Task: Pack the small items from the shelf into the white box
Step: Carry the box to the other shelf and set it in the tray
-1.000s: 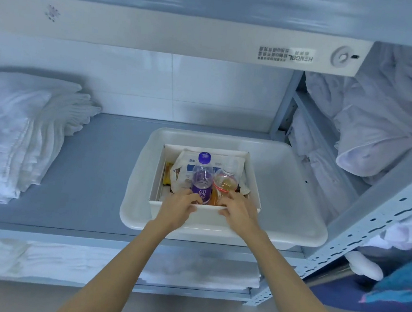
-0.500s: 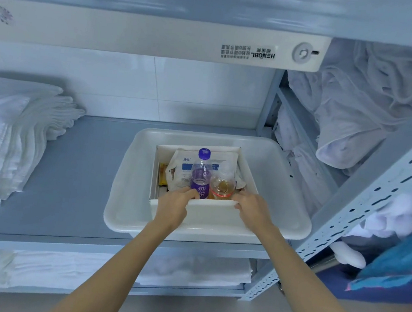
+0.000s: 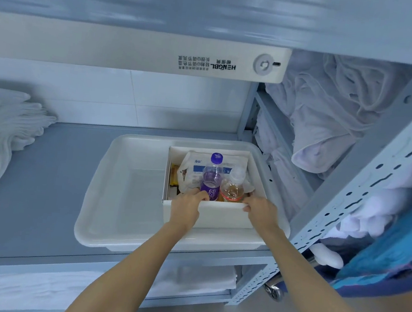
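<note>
A small white box point(image 3: 221, 216) sits in the right half of a larger white plastic tray point(image 3: 125, 190) on the grey shelf. Inside the box stand a clear bottle with a purple cap and label point(image 3: 211, 179) and a shorter bottle of amber liquid point(image 3: 232, 188), with a white pouch point(image 3: 198, 170) and a yellow packet point(image 3: 174, 175) behind them. My left hand point(image 3: 186, 207) grips the box's near rim at its left end, fingers curled over the edge. My right hand point(image 3: 260, 211) grips the same rim at its right end.
Folded white towels point(image 3: 0, 139) are stacked at the shelf's left end. More white linen point(image 3: 330, 123) fills the neighbouring rack on the right, behind a perforated metal upright point(image 3: 364, 187). A white light bar point(image 3: 144, 53) hangs under the shelf above. Towels point(image 3: 80, 280) lie on the lower shelf.
Both hands spread apart along the box's near rim and took hold of it. The box has slid to the right side of the tray.
</note>
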{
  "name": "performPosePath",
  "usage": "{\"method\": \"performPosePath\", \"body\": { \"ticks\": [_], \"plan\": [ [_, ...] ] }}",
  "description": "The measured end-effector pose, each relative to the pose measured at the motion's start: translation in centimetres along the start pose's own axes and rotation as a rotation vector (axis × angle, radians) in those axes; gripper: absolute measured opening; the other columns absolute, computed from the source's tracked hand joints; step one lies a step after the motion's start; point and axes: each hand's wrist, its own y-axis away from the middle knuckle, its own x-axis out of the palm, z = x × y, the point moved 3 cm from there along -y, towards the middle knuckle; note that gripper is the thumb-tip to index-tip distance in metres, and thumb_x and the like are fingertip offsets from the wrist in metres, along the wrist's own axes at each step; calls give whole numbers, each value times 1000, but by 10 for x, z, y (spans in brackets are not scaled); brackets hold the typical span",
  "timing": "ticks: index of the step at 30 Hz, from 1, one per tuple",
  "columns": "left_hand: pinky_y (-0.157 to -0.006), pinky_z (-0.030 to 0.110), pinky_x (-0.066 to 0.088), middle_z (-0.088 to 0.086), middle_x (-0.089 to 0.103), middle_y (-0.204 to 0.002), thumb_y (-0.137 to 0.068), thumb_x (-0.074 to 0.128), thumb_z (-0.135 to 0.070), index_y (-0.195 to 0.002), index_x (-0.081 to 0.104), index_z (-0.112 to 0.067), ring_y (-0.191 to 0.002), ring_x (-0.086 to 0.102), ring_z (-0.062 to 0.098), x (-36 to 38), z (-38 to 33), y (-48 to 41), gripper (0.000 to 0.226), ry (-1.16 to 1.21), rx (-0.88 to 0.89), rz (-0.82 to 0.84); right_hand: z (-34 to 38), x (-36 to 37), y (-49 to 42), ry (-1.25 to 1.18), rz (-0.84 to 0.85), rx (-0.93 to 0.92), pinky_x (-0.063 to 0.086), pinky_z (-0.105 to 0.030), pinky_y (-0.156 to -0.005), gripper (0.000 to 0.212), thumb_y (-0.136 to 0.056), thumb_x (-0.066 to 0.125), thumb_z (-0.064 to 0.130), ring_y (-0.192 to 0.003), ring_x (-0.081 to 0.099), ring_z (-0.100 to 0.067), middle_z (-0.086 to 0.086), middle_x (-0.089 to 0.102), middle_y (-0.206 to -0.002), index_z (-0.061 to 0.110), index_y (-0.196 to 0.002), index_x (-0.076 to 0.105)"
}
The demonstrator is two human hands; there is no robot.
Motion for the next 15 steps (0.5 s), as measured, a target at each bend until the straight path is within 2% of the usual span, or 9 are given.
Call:
{"method": "performPosePath", "body": {
  "ticks": [3,6,12,15],
  "plan": [
    [-70,29,44,2,65,-109,-80,57,5,-107,63,-19,-87,60,22,3,0,-1,37,5,-20,-49,7,3,6,-24,-142,-23,45,-28,-74,17,-87,58,6,-89,63,-25,-3,69,-99,13,-99,69],
    [-69,27,41,3,67,-106,-79,57,5,-107,65,-19,-87,60,23,7,1,-1,37,31,-40,-56,13,6,14,-93,-247,-85,47,-34,-76,13,-79,68,5,-83,63,-28,-9,70,-91,6,-91,70],
    [-77,32,47,5,67,-115,-82,64,-8,-111,66,-16,-95,61,27,4,-1,5,30,13,-40,-115,15,6,7,-50,-261,-43,45,-31,-66,11,-73,76,14,-72,64,-25,-5,70,-81,9,-80,69],
    [-82,30,42,1,64,-120,-83,61,-5,-113,63,-17,-102,58,24,7,0,1,33,-27,-58,-115,17,7,8,-24,-281,-51,48,-31,-60,17,-63,83,11,-62,63,-24,-3,68,-70,10,-71,68]
  ]
}}
